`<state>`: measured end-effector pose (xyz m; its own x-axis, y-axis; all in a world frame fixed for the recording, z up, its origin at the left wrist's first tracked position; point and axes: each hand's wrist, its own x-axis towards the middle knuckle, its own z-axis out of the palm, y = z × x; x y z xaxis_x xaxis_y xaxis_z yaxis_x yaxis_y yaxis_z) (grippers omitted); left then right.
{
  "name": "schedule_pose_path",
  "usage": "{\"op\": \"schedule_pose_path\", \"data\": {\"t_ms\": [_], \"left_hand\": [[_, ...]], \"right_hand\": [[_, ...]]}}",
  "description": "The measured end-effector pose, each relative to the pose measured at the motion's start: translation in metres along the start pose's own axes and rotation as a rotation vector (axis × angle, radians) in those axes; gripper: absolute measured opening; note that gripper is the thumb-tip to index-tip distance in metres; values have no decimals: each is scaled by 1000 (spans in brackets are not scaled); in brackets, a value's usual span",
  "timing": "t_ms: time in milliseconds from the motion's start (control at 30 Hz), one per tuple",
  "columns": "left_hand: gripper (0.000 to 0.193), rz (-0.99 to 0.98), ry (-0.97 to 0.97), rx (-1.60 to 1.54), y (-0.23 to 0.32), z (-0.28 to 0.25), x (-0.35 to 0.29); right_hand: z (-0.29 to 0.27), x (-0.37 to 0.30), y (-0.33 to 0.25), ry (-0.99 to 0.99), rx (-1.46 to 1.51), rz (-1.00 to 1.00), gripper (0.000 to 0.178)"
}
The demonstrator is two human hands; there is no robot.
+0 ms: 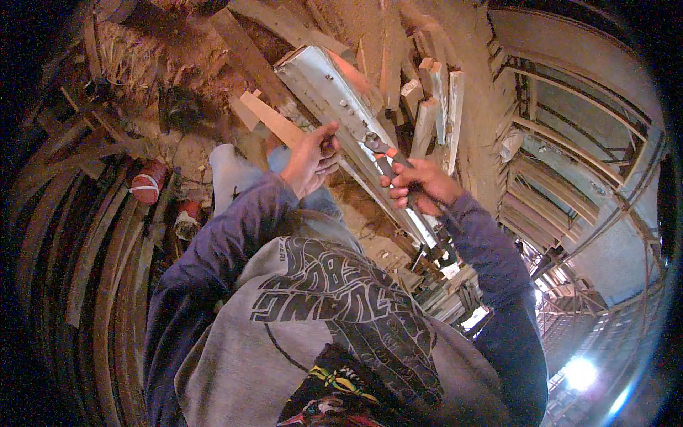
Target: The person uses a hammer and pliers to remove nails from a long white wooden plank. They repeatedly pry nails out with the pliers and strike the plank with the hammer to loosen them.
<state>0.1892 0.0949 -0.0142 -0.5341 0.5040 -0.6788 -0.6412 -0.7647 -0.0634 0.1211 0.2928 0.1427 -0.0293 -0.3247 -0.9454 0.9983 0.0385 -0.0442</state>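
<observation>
2 hands (311, 160) near a long white beam (321, 89), pliers (384, 150) in the right (431, 186).

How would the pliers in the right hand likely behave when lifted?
The pliers are probably stiff and somewhat heavy for their size, as the head looks metallic. The handles stand apart, so they may swing if the right hand loosens. That spread should also make rolling unlikely.

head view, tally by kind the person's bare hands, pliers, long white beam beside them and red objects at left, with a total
Bare hands: 2, left hand and right hand
Pliers: 1
Long white beam: 1
Red objects: 2, upper one and lower one
Total: 6
</observation>
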Motion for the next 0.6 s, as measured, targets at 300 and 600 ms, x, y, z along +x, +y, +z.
{"op": "schedule_pose_path", "data": {"t_ms": [300,600], "left_hand": [[39,32,48,7,-9,-7,8],[36,140,5,-236,3,-2,-10]], "right_hand": [[-23,29,81,282,-604,-326,61],[16,10,92,258,-1219,-493,50]]}}
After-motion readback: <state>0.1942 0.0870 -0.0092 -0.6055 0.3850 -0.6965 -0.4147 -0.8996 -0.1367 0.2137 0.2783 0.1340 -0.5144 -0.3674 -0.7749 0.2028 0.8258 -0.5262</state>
